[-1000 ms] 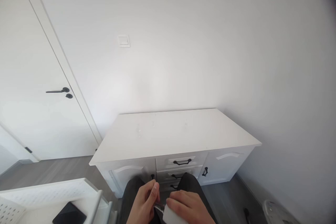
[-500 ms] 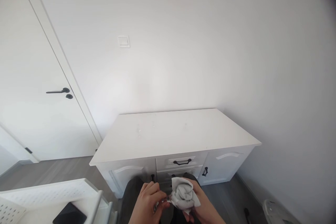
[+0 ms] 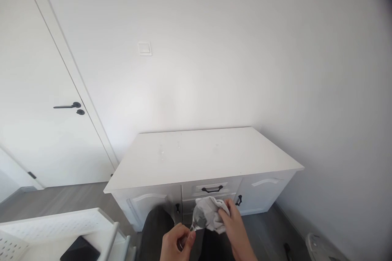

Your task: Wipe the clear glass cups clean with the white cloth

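My left hand [image 3: 177, 241] is low in the middle of the view, its fingers pinched shut on the stem of a clear glass [image 3: 196, 219]. The glass tilts up and to the right. My right hand [image 3: 235, 225] grips a crumpled white cloth [image 3: 212, 212] and presses it against the bowl of the glass. Both hands hover above my dark-trousered knees, just in front of the white cabinet [image 3: 202, 153]. Much of the glass is hidden by the cloth.
The cabinet has black drawer and door handles [image 3: 212, 189]. A white door with a black lever [image 3: 67, 106] is at the left, and a light switch [image 3: 144, 48] is on the wall. A white perforated shelf [image 3: 55, 225] holding a black object [image 3: 80, 249] sits bottom left.
Both hands have risen and moved slightly right. The cloth, first bunched low under my right hand, is now lifted and wrapped against the glass, which has become visible.
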The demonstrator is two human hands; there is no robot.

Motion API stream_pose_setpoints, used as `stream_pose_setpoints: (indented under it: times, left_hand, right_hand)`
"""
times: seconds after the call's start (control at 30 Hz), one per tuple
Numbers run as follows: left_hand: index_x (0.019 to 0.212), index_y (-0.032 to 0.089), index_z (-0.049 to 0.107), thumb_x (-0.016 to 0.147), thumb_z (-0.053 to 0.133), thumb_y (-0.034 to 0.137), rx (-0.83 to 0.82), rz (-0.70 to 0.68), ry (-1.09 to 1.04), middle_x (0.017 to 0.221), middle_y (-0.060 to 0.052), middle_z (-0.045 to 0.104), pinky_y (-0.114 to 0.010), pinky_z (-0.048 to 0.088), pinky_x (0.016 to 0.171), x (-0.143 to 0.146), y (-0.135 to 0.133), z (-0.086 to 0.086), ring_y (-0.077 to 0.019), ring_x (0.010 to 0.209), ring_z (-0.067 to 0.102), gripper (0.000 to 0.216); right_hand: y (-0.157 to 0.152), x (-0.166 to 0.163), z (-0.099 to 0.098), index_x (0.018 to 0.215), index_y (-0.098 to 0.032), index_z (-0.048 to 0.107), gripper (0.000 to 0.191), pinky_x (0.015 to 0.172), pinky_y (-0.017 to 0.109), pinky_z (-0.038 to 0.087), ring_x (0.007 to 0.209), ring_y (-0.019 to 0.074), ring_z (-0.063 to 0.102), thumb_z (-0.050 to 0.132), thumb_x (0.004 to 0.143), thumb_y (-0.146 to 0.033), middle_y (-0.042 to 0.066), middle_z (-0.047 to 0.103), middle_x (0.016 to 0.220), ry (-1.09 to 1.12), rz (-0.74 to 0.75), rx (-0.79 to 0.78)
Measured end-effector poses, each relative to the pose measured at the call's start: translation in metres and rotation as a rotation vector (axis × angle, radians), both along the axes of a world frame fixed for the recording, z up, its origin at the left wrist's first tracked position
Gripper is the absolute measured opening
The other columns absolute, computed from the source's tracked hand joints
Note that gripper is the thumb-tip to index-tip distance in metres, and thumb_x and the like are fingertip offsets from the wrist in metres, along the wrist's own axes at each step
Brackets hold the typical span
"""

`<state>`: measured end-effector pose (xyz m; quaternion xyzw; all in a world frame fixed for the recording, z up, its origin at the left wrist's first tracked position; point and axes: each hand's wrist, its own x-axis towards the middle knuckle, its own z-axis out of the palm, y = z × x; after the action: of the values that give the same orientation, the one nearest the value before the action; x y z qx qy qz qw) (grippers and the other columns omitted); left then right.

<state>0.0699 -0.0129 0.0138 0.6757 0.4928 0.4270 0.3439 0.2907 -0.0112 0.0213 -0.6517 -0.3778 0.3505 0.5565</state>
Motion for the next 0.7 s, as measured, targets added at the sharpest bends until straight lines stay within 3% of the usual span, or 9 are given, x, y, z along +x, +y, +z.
stream_pose_setpoints:
  times: [0.17,0.27,0.33,0.43,0.53,0.7]
  left_hand:
    - [0.054,0.019,0.063,0.090,0.060,0.072,-0.033,0.052,-0.006,0.056,0.001,0.045,-0.028,0.027,0.056,0.001,0.000,-0.008,-0.0149,0.054,0.041,0.065]
    - [0.054,0.019,0.062,0.090,0.058,0.074,-0.036,0.058,-0.011,0.055,0.001,0.045,-0.028,0.027,0.056,-0.002,-0.002,-0.010,-0.0149,0.054,0.041,0.066]
    - [0.054,0.019,0.062,0.091,0.059,0.073,-0.033,0.068,-0.021,0.055,0.000,0.045,-0.028,0.027,0.055,-0.002,-0.004,-0.010,-0.0149,0.054,0.041,0.065]
    - [0.057,0.020,0.064,0.094,0.059,0.068,0.004,0.078,-0.030,0.056,0.000,0.047,-0.028,0.030,0.055,-0.002,-0.007,-0.012,-0.0149,0.053,0.042,0.061]
    - [0.059,0.020,0.064,0.097,0.059,0.062,0.063,0.088,-0.022,0.058,0.001,0.048,-0.028,0.034,0.056,-0.002,-0.007,-0.015,-0.0151,0.053,0.045,0.056]
    - [0.057,0.020,0.063,0.097,0.059,0.062,0.089,0.120,0.008,0.058,0.001,0.046,-0.028,0.032,0.054,0.001,-0.006,-0.023,-0.0145,0.052,0.045,0.058]
  right_hand:
    - [-0.001,-0.022,-0.004,0.084,-0.025,0.053,0.022,0.071,0.029,0.045,0.073,0.0186,0.053,0.068,0.071,-0.034,-0.006,0.052,0.075,0.112,0.066,-0.012]
    - [-0.006,-0.022,0.003,0.090,-0.023,0.057,0.021,0.064,0.028,0.046,0.068,0.0186,0.056,0.057,0.089,-0.044,-0.003,0.057,0.076,0.302,0.208,-0.017]
    - [-0.008,-0.021,0.005,0.087,-0.023,0.056,0.024,0.061,0.027,0.044,0.066,0.0178,0.055,0.051,0.094,-0.046,-0.002,0.057,0.075,0.346,0.215,-0.001]
    - [-0.007,-0.016,0.002,0.089,-0.023,0.058,0.022,0.068,0.028,0.047,0.073,0.0198,0.060,0.069,0.083,-0.042,-0.003,0.060,0.078,0.234,0.123,0.037]
    - [-0.004,-0.009,0.000,0.097,-0.023,0.060,0.032,0.076,0.032,0.049,0.083,0.0243,0.064,0.077,0.074,-0.038,-0.001,0.063,0.083,0.119,0.046,0.065]
    - [-0.012,-0.021,0.014,0.084,-0.024,0.054,0.024,0.071,0.029,0.046,0.074,0.0192,0.054,0.069,0.089,-0.041,-0.003,0.051,0.078,-0.131,-0.069,0.151]
